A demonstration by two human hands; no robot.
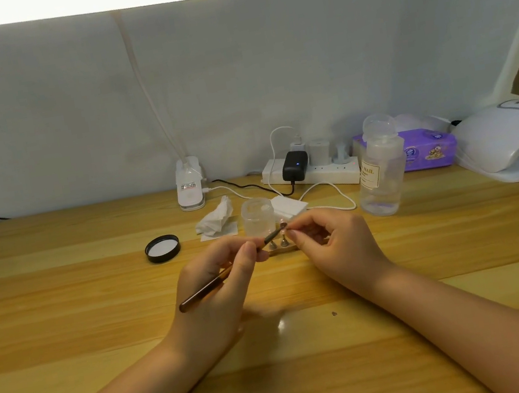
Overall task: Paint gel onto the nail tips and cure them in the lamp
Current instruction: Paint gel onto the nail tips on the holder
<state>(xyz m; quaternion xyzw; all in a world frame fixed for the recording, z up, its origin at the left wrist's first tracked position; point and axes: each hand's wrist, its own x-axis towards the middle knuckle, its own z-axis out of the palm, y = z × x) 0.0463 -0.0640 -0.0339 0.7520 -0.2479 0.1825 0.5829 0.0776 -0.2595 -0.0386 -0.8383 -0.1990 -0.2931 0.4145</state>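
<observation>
At bench centre, both forearms reach forward. Left hand [225, 269] grips the brush [229, 270] pen-style, bristles on the nail tip [283, 225]. Right hand [329, 239] pinches that tip's stand, fingers curled. Lamp [511, 139] sits at the bench's far right corner, well apart.

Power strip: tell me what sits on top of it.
On the power strip: a black adapter with a blue light, and white plugs. The clear bottle covers its right end.

The bottle [379, 167] near the desk's back right carries a label reading "NAIL"; the smaller print beneath it is too blurred to read.
</observation>
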